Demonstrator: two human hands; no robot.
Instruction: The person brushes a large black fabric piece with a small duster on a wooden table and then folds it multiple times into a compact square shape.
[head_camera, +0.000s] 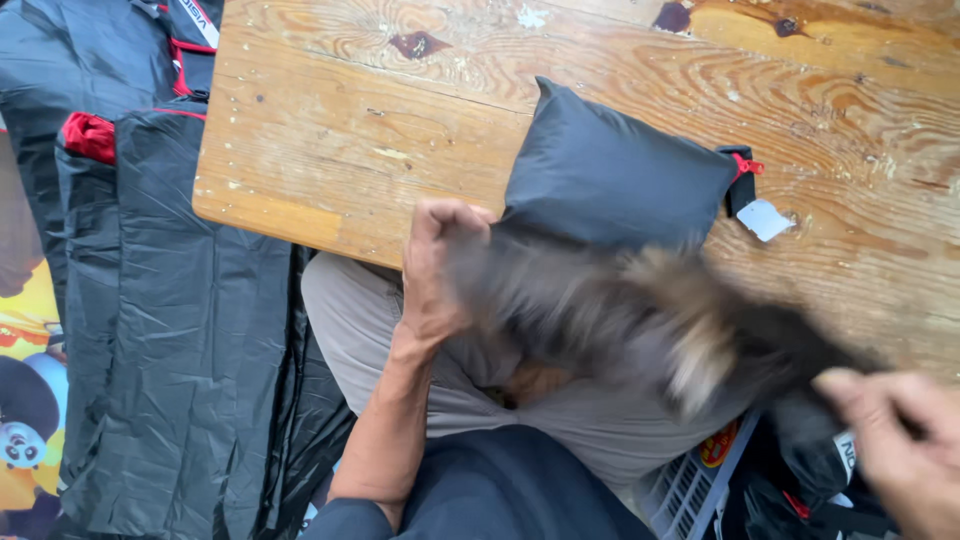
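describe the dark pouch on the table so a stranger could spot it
Start at the worn wooden table. Near its front edge lies a dark grey, pillow-shaped fabric pouch. Unlike the blurred fur strip held below it, it is smooth, with a red zip pull and a white tag.

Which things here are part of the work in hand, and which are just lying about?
In hand:
left hand and right hand, gripping a blurred fur trim strip
dark packed pouch on the wooden table

Lying about:
dark jackets
white plastic basket
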